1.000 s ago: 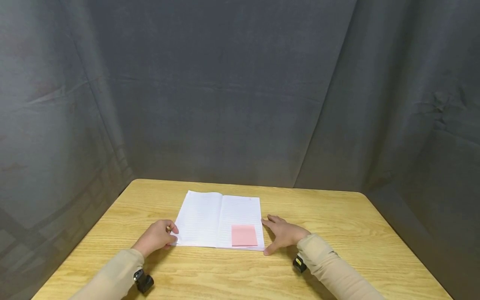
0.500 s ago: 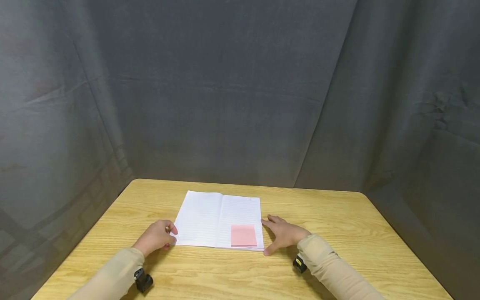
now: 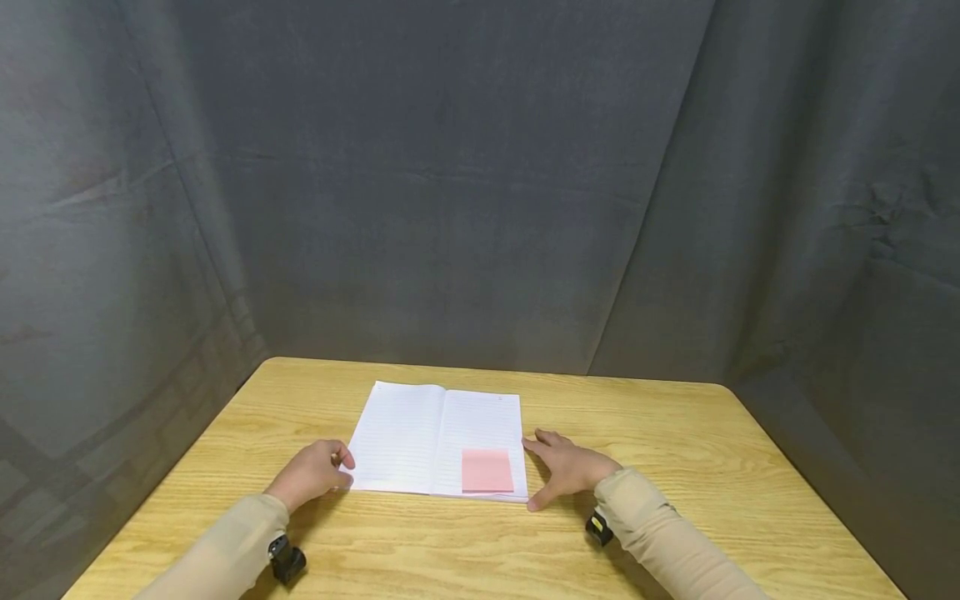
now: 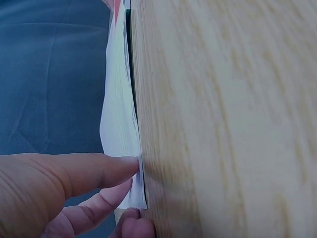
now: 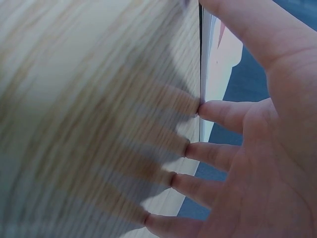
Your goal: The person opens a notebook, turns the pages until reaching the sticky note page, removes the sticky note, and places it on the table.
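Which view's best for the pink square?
Head: the whole pink square shows, unobstructed, on the right page of the open notebook. Both wrist views look nearly edge-on, each showing only a pinkish sliver, probably part of it.

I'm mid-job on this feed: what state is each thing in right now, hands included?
White lined-paper notebook: open, lying flat on the wooden table.
Pink square paper pad: flat on the right page, near its lower edge.
Left hand: fingers bent, holding the notebook's near left corner.
Right hand: fingers spread, at the notebook's right edge.
Dark grey fabric backdrop: hanging, creased in places.
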Demonstrator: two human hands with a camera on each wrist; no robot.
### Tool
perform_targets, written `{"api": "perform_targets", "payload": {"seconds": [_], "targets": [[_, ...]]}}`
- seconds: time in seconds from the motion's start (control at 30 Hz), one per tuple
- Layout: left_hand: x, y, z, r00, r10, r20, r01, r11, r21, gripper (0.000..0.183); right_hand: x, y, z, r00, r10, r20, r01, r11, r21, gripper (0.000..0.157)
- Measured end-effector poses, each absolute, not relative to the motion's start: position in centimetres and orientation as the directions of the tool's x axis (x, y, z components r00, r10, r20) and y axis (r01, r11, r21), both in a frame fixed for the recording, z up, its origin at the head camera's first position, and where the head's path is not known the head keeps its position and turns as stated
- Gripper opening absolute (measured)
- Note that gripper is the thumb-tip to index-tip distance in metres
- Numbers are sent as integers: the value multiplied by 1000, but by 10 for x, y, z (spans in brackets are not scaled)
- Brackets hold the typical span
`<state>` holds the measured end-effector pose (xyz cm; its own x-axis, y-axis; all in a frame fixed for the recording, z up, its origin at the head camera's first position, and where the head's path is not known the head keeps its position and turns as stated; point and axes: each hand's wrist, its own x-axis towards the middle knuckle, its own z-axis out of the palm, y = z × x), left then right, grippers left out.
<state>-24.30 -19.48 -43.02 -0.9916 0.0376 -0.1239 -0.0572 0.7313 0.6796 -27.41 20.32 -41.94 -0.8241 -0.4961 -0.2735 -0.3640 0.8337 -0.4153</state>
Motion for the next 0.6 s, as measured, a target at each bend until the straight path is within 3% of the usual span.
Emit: {"api": "perform_targets", "payload": {"seconds": [0.6], "targets": [[-244,-197,-430,-994,65,-84,-6,756,654,20,-274,203,-420,-821,-506,-263,-384,831,-403,104]]}}
